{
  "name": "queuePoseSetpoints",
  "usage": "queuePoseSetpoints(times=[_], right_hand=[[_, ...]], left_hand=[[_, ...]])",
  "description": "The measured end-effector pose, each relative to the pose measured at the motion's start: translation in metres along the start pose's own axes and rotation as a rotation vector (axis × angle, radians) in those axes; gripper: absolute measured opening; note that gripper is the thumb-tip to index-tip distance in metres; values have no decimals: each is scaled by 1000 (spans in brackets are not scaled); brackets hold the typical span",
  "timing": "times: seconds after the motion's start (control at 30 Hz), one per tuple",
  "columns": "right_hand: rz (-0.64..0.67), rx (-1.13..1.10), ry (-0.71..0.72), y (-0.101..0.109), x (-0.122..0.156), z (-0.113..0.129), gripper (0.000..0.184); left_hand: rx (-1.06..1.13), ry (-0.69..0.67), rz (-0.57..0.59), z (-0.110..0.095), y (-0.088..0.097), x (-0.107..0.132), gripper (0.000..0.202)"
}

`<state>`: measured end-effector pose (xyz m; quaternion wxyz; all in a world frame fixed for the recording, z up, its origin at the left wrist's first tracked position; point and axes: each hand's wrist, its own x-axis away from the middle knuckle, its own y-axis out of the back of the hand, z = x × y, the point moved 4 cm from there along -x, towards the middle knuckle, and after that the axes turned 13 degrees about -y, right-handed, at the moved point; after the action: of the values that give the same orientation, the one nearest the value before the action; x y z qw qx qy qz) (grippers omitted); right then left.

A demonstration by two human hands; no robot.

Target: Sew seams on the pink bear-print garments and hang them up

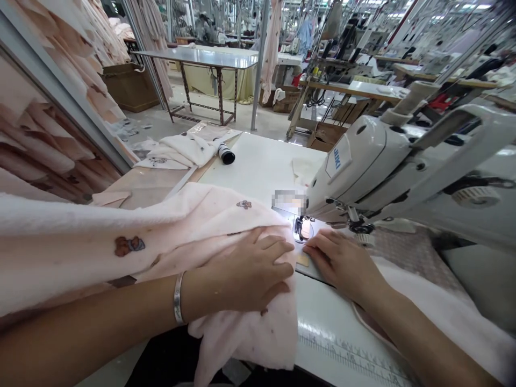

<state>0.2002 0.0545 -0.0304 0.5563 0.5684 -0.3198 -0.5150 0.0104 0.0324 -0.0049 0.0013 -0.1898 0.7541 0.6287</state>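
Observation:
A soft pale pink fabric (209, 215) with small bear prints spreads from the left up to the presser foot (300, 228) of a white sewing machine (363, 161). Its near part hangs over the table's front edge. On this fabric lies my left hand (253, 271), fingers bent and closed over a fold, a silver bracelet at the wrist. Just right of the lit needle area is my right hand (341, 260), its thumb and fingertips pinched together close to the foot. What sits between those fingertips is too small to make out.
A ruler strip (346, 357) runs along the table's front edge. Behind the fabric lie a black-and-white cylinder (226, 153) and a white printed cloth pile (181, 150). Pink pieces hang on a rack (60, 123) at left. Beyond stand a metal-legged table (197, 56) and cardboard boxes (131, 88).

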Motion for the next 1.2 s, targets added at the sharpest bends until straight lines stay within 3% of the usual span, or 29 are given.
queuePoseSetpoints(times=[0.2, 0.43, 0.53, 0.63, 0.73, 0.8, 0.9, 1.07, 1.2], right_hand=[[-38, 83, -171, 0, -3, -12, 34], [-103, 138, -277, 0, -14, -23, 35], [-140, 116, -197, 6, -6, -17, 31], [-137, 46, -24, 15, 9, 4, 24], [-104, -69, 171, 19, 26, 31, 17], [-92, -144, 259, 18, 33, 44, 14], [-89, -188, 291, 13, 36, 50, 14], [-78, -196, 294, 8, 36, 48, 15], [-63, -204, 294, 7, 37, 47, 16]], left_hand=[[12, 46, 13, 16, -7, -6, 39], [-34, 33, 50, 37, -8, -18, 41], [-68, 10, 52, 31, -3, -16, 36], [-134, 3, 13, 32, 4, -19, 22], [-232, 105, -43, 50, 13, -33, 22], [-214, 194, 14, 67, 14, -44, 24], [-56, 195, 170, 78, 11, -54, 13], [27, 184, 157, 69, 11, -58, 7], [45, 231, 229, 67, 8, -60, 8]])
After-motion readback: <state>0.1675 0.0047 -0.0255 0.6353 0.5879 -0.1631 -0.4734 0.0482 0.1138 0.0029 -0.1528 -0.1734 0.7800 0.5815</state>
